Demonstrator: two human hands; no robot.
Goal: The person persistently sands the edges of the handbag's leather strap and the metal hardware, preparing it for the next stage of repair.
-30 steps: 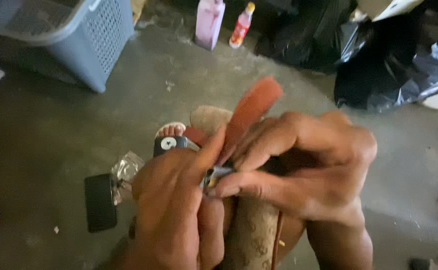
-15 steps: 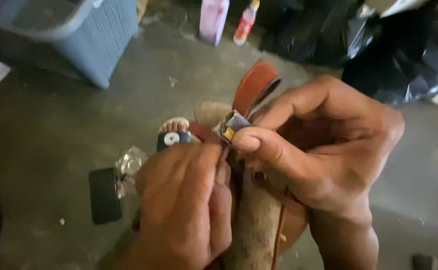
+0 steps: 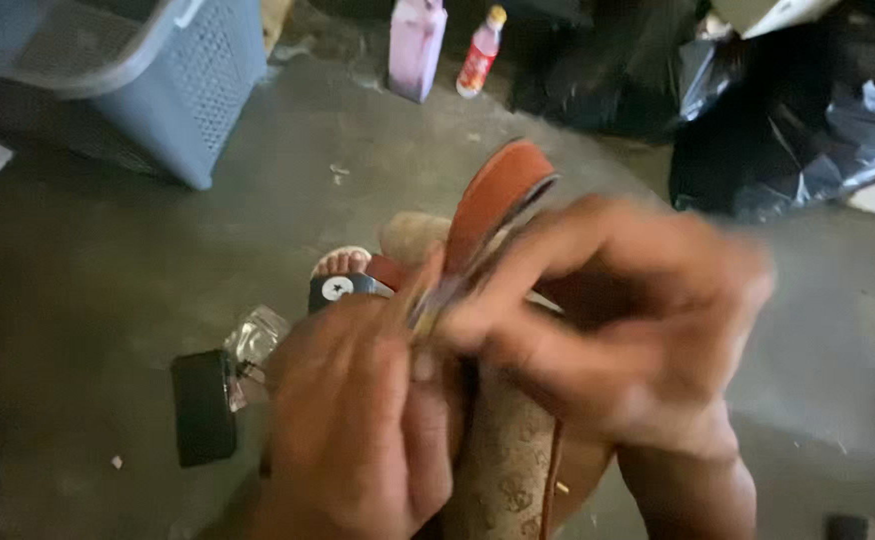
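I hold a sandal with a tan patterned insole and a brown leather strap arching up from it. My left hand is wrapped around the sandal's left side from below. Over its right side, my right hand is blurred by motion. Its thumb and forefinger pinch a small metallic piece against the strap's base, right by the left thumb. Just behind the hands, a foot in a sandal with a black strap and white round badge rests on the floor.
On the grey concrete floor, a flat black object and a crumpled clear wrapper lie left of my hands. A blue-grey laundry basket stands at the back left. A pink bottle, a red bottle and black plastic bags line the back.
My right hand rose along the strap with the small metallic piece, then came back down to the strap's base, now in fast motion. The left hand stays on the sandal.
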